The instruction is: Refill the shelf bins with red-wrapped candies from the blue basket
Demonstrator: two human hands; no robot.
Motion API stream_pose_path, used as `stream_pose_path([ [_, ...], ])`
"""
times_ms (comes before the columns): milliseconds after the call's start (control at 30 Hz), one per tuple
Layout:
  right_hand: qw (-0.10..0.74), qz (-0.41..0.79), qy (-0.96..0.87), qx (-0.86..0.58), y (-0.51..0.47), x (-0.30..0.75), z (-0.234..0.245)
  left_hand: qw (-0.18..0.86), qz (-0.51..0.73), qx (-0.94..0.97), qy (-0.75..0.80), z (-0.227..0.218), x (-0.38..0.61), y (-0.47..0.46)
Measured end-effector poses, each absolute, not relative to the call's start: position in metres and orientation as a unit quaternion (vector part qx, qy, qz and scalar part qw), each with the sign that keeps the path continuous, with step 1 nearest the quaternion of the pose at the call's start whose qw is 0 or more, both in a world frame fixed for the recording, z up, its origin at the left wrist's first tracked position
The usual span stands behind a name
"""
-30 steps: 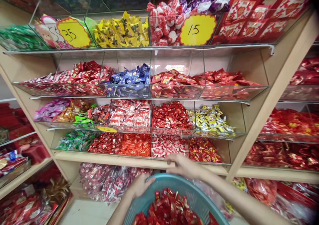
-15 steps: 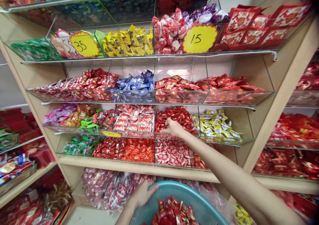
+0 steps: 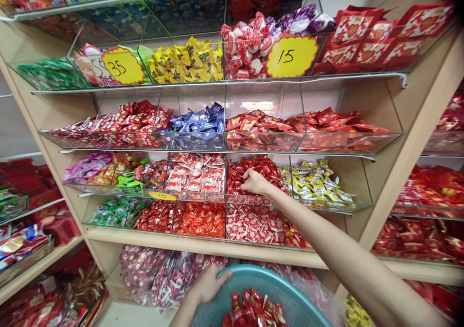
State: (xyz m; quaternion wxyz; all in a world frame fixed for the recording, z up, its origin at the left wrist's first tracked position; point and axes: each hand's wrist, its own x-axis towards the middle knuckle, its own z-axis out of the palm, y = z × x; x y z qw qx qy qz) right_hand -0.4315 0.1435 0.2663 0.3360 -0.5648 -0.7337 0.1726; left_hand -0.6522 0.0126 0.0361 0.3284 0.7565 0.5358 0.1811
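Observation:
My left hand (image 3: 209, 284) grips the rim of a teal plastic basket (image 3: 290, 295) at the bottom of the view; red-wrapped candies (image 3: 253, 310) lie piled in it. My right hand (image 3: 255, 181) reaches into a clear bin of red candies (image 3: 266, 167) on the third shelf row, fingers curled down into the pile. What the fingers hold, if anything, is hidden among the wrappers.
Wooden shelving (image 3: 406, 138) carries rows of clear acrylic bins with candies: blue (image 3: 197, 121), yellow (image 3: 186, 59), white-yellow (image 3: 315, 182), green (image 3: 108, 211). Yellow price tags read 35 (image 3: 122, 66) and 15 (image 3: 291, 55). Bagged sweets (image 3: 159, 274) sit under the lowest shelf.
My right hand rose from the lower shelf edge beside the basket up into the red candy bin, and its fingers have now curled into the pile. The view tilted slightly upward.

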Motion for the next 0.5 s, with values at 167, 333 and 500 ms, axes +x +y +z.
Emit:
stream_pose_path([
  [167, 0.344, 0.14, -0.773, -0.515, 0.134, -0.425, 0.271, 0.324, 0.171, 0.757, 0.542, 0.041, -0.65, 0.012],
  [333, 0.398, 0.151, -0.755, -0.498, 0.13, -0.416, 0.274, 0.326, 0.169, 0.754, 0.545, 0.044, -0.649, 0.01],
  [500, 0.504, 0.291, -0.649, -0.49, 0.114, -0.409, 0.275, 0.319, 0.171, 0.76, 0.539, 0.041, -0.65, 0.011],
])
